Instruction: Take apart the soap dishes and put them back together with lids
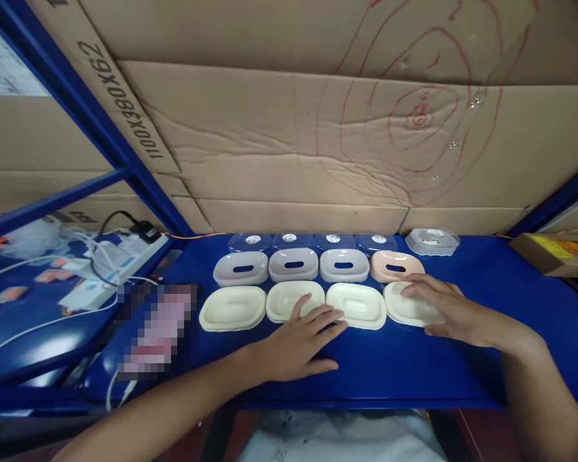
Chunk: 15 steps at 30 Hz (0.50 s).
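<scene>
- Clock directions run from the left hand (304, 346), 12 pointing away from the wearer; everything here sits on the blue bench (390, 375), smooth and hard-looking.
- First tray (234, 308), at 10: cream, oval, seemingly light, stiff plastic; its long rounded rim is the natural hold.
- Clear covers (250, 243), from 11 to 1 at the back: thin, shiny, labelled, likely the easiest to dent or scratch.
- Grey lids (293, 265), from between 10 and 11 round to 1: glossy, domed, slotted, probably slippery; the slot edge offers purchase.
- Second tray (284, 299), at 12; the left grip is loose, fingers spread, grasping nothing. Whether fingertips touch this or the third tray (361, 306), towards 2, I cannot tell.
- Peach lid (395, 264), between 1 and 2: same slotted form, warmer colour.
- Fourth tray (401, 305), just past 2: the right hand (446, 312) spans its right end, fingers over the top, thumb by the near edge; whether that grip clasps or merely rests, I cannot tell.
</scene>
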Tool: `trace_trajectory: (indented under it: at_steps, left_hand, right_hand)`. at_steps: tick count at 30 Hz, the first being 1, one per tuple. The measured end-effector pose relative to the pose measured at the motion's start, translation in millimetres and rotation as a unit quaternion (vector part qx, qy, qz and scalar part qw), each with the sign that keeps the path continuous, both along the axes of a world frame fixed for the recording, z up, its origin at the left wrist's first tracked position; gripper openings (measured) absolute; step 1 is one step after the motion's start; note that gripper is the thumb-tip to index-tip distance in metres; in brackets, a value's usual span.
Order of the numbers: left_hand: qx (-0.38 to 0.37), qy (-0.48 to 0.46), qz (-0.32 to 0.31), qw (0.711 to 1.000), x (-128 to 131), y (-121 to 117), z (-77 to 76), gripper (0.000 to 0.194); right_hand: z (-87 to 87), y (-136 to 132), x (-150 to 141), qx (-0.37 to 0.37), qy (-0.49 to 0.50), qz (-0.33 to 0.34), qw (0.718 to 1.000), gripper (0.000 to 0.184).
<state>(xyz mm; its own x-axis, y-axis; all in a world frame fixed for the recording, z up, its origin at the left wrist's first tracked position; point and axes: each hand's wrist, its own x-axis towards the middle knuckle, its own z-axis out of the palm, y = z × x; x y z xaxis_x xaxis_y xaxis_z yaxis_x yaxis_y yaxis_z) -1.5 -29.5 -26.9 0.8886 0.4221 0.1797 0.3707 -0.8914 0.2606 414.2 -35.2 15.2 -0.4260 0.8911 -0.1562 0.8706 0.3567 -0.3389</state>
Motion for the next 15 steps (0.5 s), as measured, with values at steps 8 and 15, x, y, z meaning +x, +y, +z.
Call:
trace_trajectory:
  at_steps: [8,15]
  left_hand:
    - [-0.008,-0.002,0.007,1.000,-0.9,0.9,-4.1,0.069]
    - [-0.006,0.012,0.012,1.000,-0.3,0.0,-1.6,0.067]
  right_hand:
    - [-24.2,10.4,9.5,0.024,0.003,0.010,1.000,0.092]
    - [-20.1,16.5,10.9,0.057,0.040,0.048,0.996,0.081]
